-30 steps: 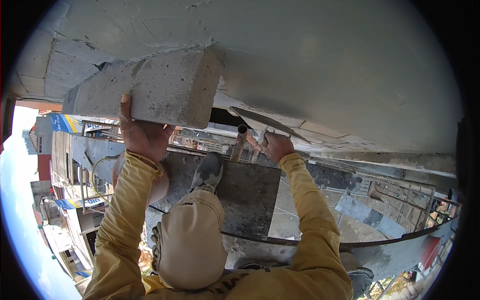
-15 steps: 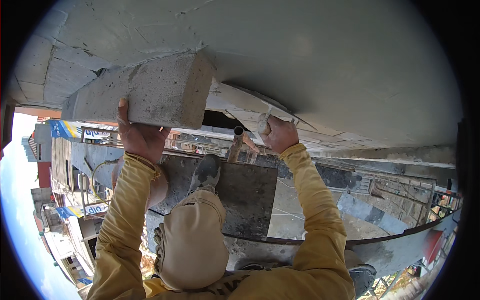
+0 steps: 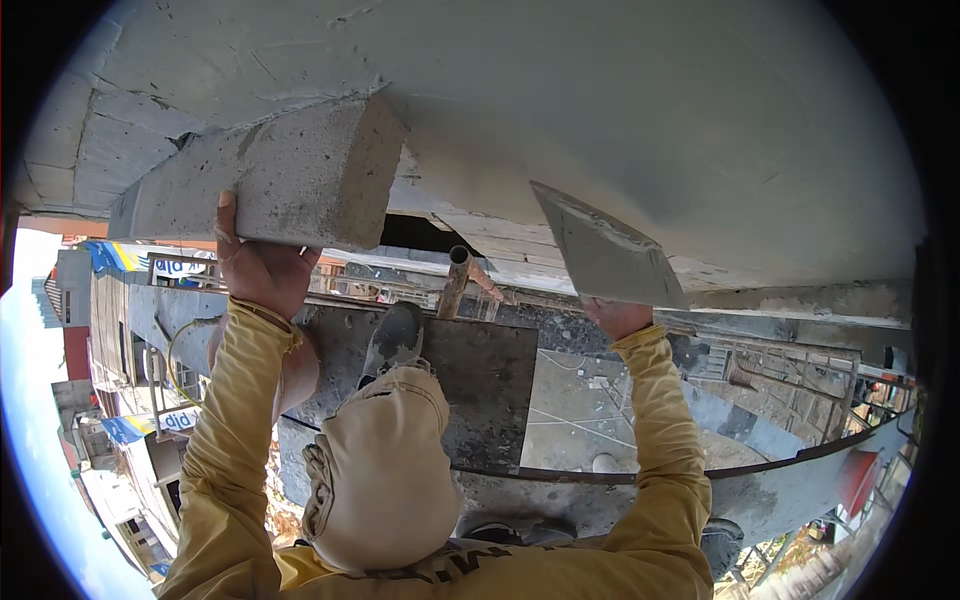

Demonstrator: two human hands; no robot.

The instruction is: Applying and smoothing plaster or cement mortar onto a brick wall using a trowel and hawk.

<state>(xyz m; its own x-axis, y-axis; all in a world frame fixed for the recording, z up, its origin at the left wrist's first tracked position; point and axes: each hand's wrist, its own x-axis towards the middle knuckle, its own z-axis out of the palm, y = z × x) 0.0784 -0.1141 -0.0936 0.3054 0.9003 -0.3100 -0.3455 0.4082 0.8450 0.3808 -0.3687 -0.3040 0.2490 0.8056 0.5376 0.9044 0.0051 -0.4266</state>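
Observation:
A long grey concrete block (image 3: 270, 175) lies against the plastered grey surface (image 3: 650, 100) at upper left. My left hand (image 3: 262, 270) grips it by its lower edge, thumb up along the face, other fingers partly hidden behind it. To the right, my right hand (image 3: 618, 312) holds a trowel, its fingers mostly covered by the broad metal blade (image 3: 610, 245). A streak of grey paste shows along the blade, which is tilted just in front of the plastered surface. A dark gap shows right of the block, above a rusty pipe end.
Below are my boot (image 3: 395, 340) on a dark scaffold board (image 3: 485, 390), the rusty upright pipe (image 3: 450, 290) between my hands, a yellow hose (image 3: 178, 350), and a curved ledge (image 3: 790, 490). Scaffold frames, banners and buildings stand far below and left.
My right hand has moved right and down with the trowel, whose blade now hangs steeply and hides the fingers. The left hand and block appear slightly further left in view.

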